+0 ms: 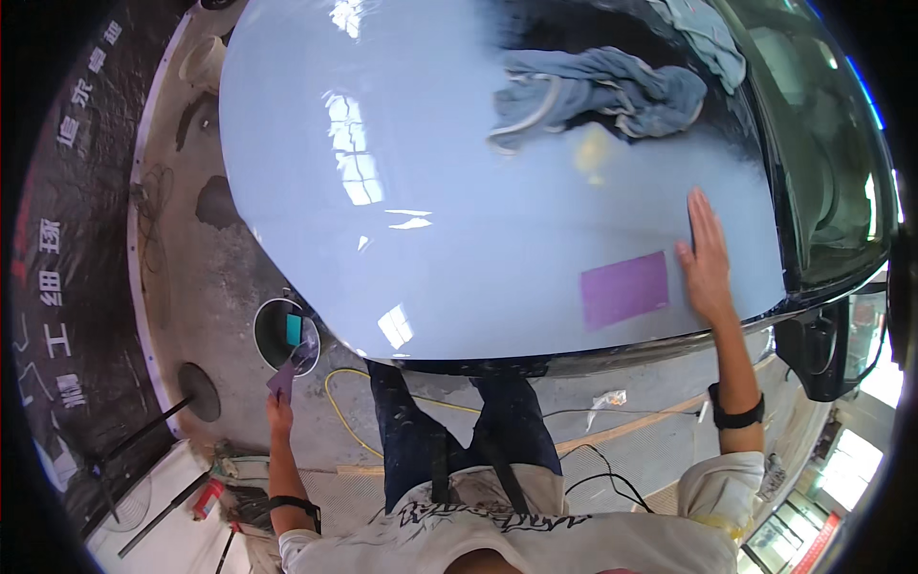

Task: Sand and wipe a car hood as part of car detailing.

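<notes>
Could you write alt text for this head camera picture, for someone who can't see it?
A person leans over a glossy pale blue car hood, right hand pressed flat on it beside a purple sheet. The left hand holds a small purple sheet over a bucket on the floor. Grey rags lie farther up the hood.

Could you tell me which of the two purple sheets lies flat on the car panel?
The purple sheet beside the right hand lies flat on the panel; the other sheet is in the left hand, over the bucket.
</notes>
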`<state>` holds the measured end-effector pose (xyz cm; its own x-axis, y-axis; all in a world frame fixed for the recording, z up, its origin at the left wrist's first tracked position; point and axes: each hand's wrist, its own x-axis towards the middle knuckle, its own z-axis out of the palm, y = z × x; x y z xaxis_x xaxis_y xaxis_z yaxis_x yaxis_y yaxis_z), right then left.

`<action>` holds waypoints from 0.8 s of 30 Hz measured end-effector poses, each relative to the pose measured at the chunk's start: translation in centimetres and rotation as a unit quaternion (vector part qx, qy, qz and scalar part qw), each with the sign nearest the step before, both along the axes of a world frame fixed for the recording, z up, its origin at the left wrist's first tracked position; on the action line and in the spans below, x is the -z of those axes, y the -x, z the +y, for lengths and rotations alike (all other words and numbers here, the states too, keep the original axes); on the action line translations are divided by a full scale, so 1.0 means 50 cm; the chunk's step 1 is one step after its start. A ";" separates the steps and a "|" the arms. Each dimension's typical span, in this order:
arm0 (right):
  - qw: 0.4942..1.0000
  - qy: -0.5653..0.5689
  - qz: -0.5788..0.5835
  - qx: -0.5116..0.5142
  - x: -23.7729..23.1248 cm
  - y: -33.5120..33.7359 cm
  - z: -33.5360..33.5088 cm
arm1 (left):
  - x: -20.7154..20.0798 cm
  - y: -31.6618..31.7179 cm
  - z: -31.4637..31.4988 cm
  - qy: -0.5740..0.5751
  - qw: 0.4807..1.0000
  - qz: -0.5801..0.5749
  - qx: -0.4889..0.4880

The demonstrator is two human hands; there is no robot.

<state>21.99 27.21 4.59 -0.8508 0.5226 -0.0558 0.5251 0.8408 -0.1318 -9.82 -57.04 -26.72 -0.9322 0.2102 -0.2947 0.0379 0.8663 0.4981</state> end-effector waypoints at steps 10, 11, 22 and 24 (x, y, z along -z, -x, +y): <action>0.940 -0.195 0.051 0.274 0.129 -0.276 0.439 | -0.237 -0.196 -0.003 0.099 0.992 -0.076 -0.008; 0.941 -0.189 0.055 0.276 0.140 -0.244 0.420 | -0.229 -0.201 -0.019 0.104 0.992 -0.070 -0.009; 0.979 -0.149 0.119 0.068 0.089 0.032 0.062 | -0.168 -0.105 0.132 0.079 0.986 -0.102 0.104; 0.982 -0.137 0.107 0.071 0.086 0.038 0.038 | -0.161 -0.074 0.148 0.054 0.987 -0.123 0.087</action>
